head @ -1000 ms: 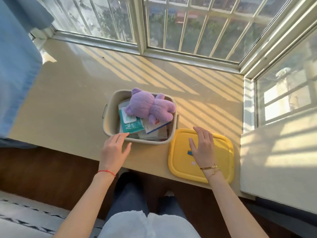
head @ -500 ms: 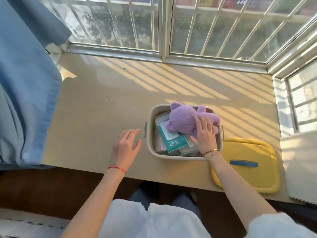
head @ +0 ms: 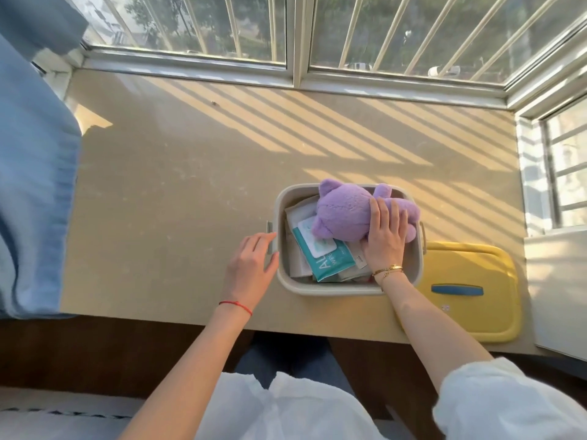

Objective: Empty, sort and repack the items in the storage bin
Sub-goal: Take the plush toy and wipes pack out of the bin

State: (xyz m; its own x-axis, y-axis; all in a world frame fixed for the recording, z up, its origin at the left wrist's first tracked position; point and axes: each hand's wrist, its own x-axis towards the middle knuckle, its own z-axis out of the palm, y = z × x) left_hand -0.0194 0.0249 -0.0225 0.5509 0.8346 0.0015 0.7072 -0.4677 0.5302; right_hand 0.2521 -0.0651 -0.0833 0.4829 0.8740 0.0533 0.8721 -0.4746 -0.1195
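Head view: bin (head: 286, 281) near sill's front edge.

"AL…" and partial "WIPE" — on the teal wipes pack (head: 330, 262)

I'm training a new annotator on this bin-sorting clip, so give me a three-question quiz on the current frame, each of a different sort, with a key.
1. True or false: the yellow lid sits on the storage bin.
2. What does the right hand grip?
A. the purple plush toy
B. the teal wipes pack
C. the lid
3. Fill in: the left hand is at the bin's ___ side, by its handle.

Key:
1. False; it lies on the ledge right of the bin.
2. A.
3. Left.
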